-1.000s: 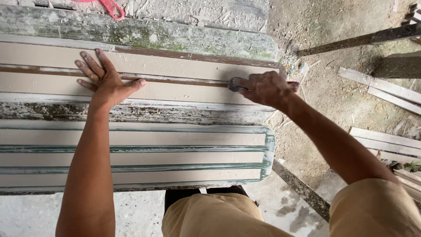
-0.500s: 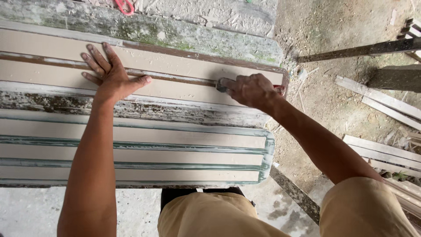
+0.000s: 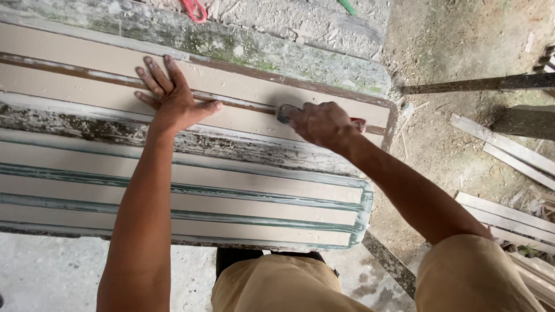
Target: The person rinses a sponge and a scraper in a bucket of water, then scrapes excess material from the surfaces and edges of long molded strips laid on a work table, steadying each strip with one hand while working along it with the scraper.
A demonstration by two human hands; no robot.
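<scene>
Left hand is lying flat, fingers spread, pinning the far moulding. Right hand is closed around a scraper, blade sitting in the brown groove. Judging by residue, the groove leftward is unscraped; the right end looks mostly done.

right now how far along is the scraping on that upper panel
Partly done, as far as shows. The upper panel has broad bare tan faces, but brown residue lines its centre rib. The right hand presses a scraper onto that rib while the left hand lies flat on it. The flaking lower edge looks untouched.
</scene>
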